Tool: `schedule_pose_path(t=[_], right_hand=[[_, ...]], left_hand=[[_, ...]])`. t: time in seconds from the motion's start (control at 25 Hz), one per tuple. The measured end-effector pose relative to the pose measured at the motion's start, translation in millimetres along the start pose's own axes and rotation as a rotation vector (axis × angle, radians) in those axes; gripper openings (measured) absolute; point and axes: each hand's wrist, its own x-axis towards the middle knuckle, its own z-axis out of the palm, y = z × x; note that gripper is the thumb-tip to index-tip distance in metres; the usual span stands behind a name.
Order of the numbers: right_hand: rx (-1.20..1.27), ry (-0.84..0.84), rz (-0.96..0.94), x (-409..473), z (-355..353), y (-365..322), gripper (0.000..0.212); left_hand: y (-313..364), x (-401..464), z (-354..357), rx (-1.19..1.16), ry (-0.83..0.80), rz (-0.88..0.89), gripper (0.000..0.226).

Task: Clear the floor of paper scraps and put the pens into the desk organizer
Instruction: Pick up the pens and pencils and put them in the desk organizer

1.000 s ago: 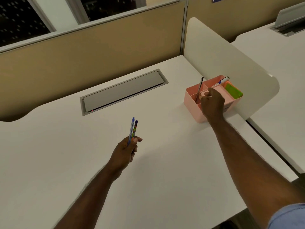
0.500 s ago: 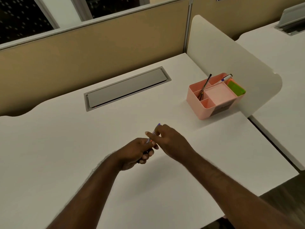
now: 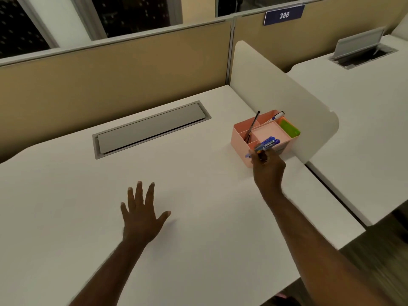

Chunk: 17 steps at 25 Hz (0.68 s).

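Note:
A pink desk organizer point(image 3: 238, 138) stands on the white desk point(image 3: 198, 195) against the side divider. A dark pen point(image 3: 252, 127) leans in its left compartment and a white marker point(image 3: 274, 118) lies across the back. My right hand point(image 3: 268, 171) grips two blue pens point(image 3: 267, 144) just over the organizer's near edge, their tips pointing toward it. My left hand point(image 3: 142, 214) hovers low over the desk with its fingers spread and holds nothing. No paper scraps show in this view.
A green item point(image 3: 290, 128) sits in the organizer's right compartment. A grey cable hatch point(image 3: 150, 129) is set into the desk at the back. A cream divider panel point(image 3: 287, 102) stands right of the organizer, with a neighbouring desk point(image 3: 364, 102) beyond it.
The pens passed from my left hand to my right hand, which carried them right to the organizer. My left hand opened and spread over the desk.

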Motion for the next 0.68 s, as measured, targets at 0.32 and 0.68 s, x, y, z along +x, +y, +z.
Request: schedule_pose_path(t=[0.32,0.68], right_hand=[[-0.189,-0.087,0.233,48,13,19,0.026],[-0.104,-0.091,0.314,41,7,24,0.043]], left_hand=[[-44,-30,20,0.067,-0.196,-0.200,0.103],[-61,-45,9,0.005,-0.129,-0.211,0.098]])
